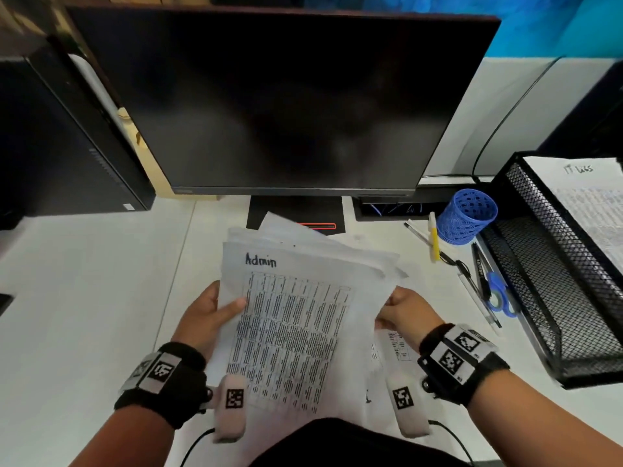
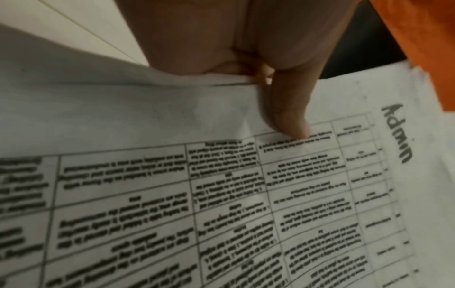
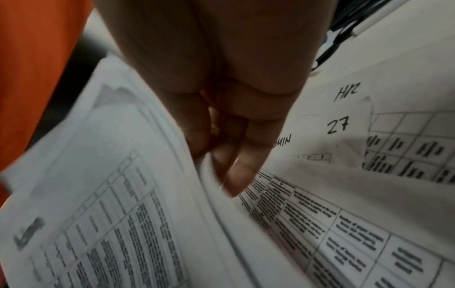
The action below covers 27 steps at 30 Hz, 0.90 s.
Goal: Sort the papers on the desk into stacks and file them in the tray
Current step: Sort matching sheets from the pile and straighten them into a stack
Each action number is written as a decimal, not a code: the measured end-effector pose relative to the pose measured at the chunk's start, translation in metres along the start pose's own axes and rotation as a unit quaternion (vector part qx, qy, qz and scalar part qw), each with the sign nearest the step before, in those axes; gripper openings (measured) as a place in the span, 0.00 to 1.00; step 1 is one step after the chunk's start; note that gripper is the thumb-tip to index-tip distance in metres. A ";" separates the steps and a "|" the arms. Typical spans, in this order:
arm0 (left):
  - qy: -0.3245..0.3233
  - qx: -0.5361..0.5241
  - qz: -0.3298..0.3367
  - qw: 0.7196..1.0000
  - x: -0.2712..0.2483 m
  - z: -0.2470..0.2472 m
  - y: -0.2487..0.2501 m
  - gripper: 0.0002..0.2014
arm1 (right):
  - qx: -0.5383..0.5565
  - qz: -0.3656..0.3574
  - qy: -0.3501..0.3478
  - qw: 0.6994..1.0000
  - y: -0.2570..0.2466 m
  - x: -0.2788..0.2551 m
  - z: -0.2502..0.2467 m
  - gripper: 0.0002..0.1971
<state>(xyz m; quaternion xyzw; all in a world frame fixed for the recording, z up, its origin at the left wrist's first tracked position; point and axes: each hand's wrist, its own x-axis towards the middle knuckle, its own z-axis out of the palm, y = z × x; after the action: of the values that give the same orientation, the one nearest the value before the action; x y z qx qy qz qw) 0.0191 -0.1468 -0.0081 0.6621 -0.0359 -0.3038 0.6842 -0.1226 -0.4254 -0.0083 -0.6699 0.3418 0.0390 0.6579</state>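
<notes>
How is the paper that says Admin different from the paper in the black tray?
The Admin paper is held up off the desk by the left hand and right hand; the tray paper lies flat in the mesh tray. The Admin paper sits in front of the monitor; the tray paper is far right. Their handwritten headings differ; the tray paper's starts with IT. Both are white sheets with printed tables.
</notes>
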 end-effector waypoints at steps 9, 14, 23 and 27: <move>-0.030 0.026 -0.062 0.997 -0.014 -0.016 -0.024 0.39 | -0.133 0.128 0.129 0.974 0.047 0.032 -0.013 0.17; -0.044 0.018 -0.065 0.997 -0.018 -0.012 -0.023 0.35 | -0.266 0.099 0.069 0.956 0.050 0.032 0.008 0.09; 0.039 -0.073 0.019 0.996 -0.009 -0.014 0.001 0.39 | -0.075 -0.040 0.065 0.994 0.013 -0.002 -0.014 0.20; 0.056 -0.089 0.059 0.993 0.004 0.003 0.020 0.24 | -0.005 -0.089 0.033 0.995 -0.003 -0.005 -0.005 0.21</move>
<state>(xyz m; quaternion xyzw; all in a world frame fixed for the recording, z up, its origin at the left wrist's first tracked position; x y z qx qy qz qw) 0.0282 -0.1522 0.0090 0.6110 -0.0089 -0.2270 0.7583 -0.1267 -0.4282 -0.0022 -0.7018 0.3018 -0.0399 0.6441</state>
